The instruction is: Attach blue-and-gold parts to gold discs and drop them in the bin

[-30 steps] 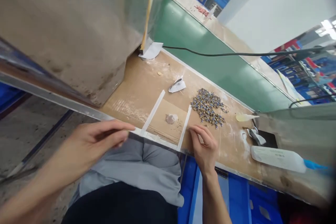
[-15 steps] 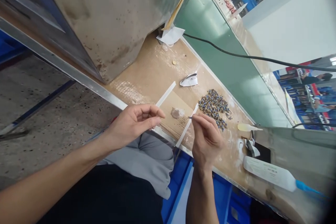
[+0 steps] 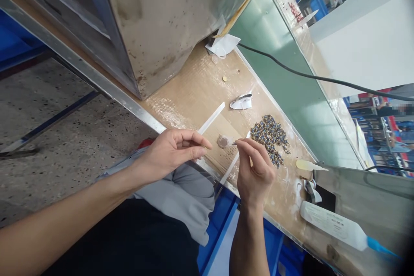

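Observation:
My left hand (image 3: pixel 178 150) is closed in a pinch over the front edge of the workbench. Whatever its thumb and forefinger hold, if anything, is too small to make out. My right hand (image 3: pixel 255 168) pinches a small dark piece (image 3: pixel 233 143), bluish at its tip, pointing towards the left hand. Between the hands, on a cardboard sheet (image 3: pixel 215 128), sits a small clear round dish (image 3: pixel 223 141), with tiny specks scattered beside it. Just beyond the right hand lies a heap of small blue-and-gold pieces (image 3: pixel 270 136).
White strips (image 3: pixel 211 117) border the cardboard. Behind are a folded white wrapper (image 3: pixel 242 101) and a large metal housing (image 3: pixel 152 21). To the right lie a yellowish tapered bottle (image 3: pixel 305 165) and a white bottle with a blue nozzle (image 3: pixel 333 224). A black cable (image 3: pixel 291 69) crosses behind.
The view has shifted slightly, so the bench appears further right. My left hand has moved a little to the right, nearer the right hand. Both hands stay pinched.

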Demonstrator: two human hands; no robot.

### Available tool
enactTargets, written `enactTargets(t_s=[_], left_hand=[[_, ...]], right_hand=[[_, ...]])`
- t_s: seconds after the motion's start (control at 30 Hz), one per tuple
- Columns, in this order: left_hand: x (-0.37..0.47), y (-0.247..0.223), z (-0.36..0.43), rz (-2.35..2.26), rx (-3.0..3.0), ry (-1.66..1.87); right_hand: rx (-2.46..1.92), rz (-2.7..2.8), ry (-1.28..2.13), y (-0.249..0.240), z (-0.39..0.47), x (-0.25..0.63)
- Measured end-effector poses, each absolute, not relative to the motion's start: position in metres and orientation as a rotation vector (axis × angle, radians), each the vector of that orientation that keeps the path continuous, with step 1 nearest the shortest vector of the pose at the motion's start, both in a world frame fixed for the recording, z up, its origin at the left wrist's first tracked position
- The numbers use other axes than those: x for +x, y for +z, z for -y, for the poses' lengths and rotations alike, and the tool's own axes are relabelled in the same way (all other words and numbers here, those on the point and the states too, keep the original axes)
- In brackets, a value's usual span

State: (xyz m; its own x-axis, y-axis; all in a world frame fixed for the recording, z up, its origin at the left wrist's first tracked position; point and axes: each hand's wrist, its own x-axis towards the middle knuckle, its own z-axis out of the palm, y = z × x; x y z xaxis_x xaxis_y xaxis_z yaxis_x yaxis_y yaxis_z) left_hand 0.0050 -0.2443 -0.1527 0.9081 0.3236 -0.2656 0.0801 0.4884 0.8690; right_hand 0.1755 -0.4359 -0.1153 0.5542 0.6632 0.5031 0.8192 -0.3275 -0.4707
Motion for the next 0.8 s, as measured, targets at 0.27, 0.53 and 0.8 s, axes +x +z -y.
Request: enactTargets(t_s=[0.27,0.53,0.8], left_hand=[[0.0066,-0.1533,0.2461,-0.359,0.998,0.208],[0.0078,-0.1496,0.2500,-0.395,0.956,0.215],[0.0085,-0.1482,0.2500,-0.435,0.977,0.203]], right_hand=[[-2.095,1.328,-0.333,-0.1140,0.4374,0.1762],[-2.084,1.366,-0.355,-0.1157,0.4369,0.1765],[-2.103,1.286,-0.346,-0.1156,0.4380,0.1777]])
